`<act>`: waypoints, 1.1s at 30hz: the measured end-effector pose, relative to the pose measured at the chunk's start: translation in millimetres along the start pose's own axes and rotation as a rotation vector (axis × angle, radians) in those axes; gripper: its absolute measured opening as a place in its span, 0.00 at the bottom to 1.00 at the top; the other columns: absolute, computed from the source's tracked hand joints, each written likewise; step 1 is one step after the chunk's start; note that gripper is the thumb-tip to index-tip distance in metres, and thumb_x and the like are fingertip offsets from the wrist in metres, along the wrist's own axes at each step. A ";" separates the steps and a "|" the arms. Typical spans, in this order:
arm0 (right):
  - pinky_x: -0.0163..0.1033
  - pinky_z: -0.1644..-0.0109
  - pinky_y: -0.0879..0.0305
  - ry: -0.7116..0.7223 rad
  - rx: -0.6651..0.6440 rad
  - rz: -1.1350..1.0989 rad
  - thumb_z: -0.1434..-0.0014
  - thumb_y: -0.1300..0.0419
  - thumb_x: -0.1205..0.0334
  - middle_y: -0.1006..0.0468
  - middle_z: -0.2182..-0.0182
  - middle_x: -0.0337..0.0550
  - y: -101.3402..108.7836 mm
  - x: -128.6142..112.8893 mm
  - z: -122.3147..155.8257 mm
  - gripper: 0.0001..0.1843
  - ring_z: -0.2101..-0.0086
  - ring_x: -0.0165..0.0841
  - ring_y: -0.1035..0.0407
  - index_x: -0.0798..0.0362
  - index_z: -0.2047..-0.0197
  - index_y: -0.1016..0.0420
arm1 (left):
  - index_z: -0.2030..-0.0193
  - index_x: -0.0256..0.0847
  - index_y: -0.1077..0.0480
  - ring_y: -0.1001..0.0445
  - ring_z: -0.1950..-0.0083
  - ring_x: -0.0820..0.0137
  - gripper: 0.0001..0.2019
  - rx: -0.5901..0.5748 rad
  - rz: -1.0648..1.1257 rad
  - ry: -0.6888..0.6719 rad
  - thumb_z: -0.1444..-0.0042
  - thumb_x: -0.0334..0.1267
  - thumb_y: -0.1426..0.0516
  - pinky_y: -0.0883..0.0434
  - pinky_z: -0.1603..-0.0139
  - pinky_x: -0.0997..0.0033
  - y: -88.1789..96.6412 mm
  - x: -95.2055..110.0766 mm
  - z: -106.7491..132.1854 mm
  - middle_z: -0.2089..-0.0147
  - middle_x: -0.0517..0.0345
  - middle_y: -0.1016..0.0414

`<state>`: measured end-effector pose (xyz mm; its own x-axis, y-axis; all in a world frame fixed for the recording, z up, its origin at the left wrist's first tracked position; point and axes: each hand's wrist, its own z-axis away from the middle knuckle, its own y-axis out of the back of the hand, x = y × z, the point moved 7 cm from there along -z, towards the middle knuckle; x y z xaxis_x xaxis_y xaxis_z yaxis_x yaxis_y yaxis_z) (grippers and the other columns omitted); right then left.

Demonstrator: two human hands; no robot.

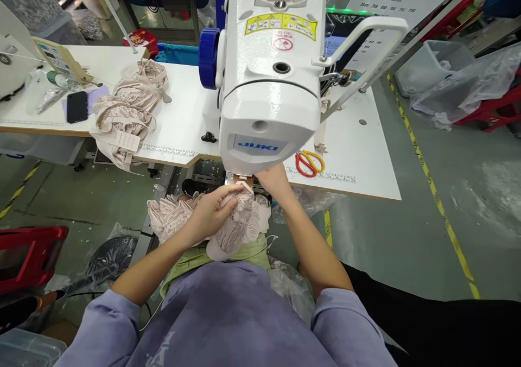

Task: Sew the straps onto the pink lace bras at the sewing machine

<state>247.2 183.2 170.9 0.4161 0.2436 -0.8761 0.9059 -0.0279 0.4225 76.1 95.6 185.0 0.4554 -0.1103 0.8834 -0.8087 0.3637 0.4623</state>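
A white JUKI sewing machine (271, 122) stands in front of me, its head hiding the needle area. Just below it, my left hand (214, 209) has thumb and fingers closed on a pale pink lace garment piece (234, 228), whose upper end reaches the machine's front. My right hand (274, 182) is tucked under the right side of the machine head; its fingers are hidden, so what they touch does not show. More gathered pink lace (173, 215) lies left of my left hand, over the green cloth (260, 253) on my lap.
Red and yellow scissors (310, 163) lie on the white table (358, 160) right of the machine. A heap of pink lace garments (130, 106) hangs partly over the left table edge, near a black phone (77, 107). A metal thread-stand pole (366, 79) rises at right.
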 end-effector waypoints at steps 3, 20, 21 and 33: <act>0.53 0.46 0.32 0.010 0.001 0.010 0.43 0.38 0.55 0.23 0.60 0.46 0.2 1.8 -0.4 0.09 0.59 0.42 0.30 0.50 0.63 0.22 | 0.44 0.43 0.24 0.21 0.43 0.63 0.16 -0.009 0.072 0.015 0.31 0.41 0.48 0.24 0.46 0.68 -5.8 13.6 3.6 0.43 0.53 0.20; 0.54 0.49 0.32 0.034 -0.043 0.056 0.42 0.40 0.53 0.24 0.49 0.51 -2.3 9.7 -5.6 0.21 0.50 0.48 0.31 0.48 0.46 0.24 | 0.44 0.40 0.22 0.32 0.79 0.74 0.17 -0.044 -0.047 0.042 0.32 0.40 0.48 0.39 0.78 0.75 -1.9 8.0 -22.5 0.70 0.56 0.18; 0.54 0.49 0.32 0.040 -0.043 0.053 0.42 0.40 0.53 0.24 0.49 0.51 -2.0 9.2 -5.8 0.22 0.50 0.48 0.31 0.48 0.46 0.24 | 0.45 0.40 0.22 0.30 0.78 0.73 0.17 -0.041 -0.047 0.041 0.32 0.40 0.48 0.38 0.77 0.75 -1.3 8.5 -23.1 0.68 0.55 0.18; 0.47 0.58 0.32 0.047 -0.058 0.101 0.44 0.42 0.55 0.24 0.62 0.47 -3.1 6.1 -9.7 0.12 0.64 0.41 0.32 0.52 0.60 0.23 | 0.46 0.40 0.21 0.28 0.76 0.72 0.17 -0.053 -0.081 0.082 0.33 0.40 0.47 0.37 0.75 0.75 0.0 7.0 -23.8 0.70 0.56 0.19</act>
<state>246.1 194.2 166.5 0.4992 0.2872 -0.8175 0.8532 0.0016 0.5216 88.1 116.8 189.4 0.5491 -0.0661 0.8331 -0.7483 0.4050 0.5253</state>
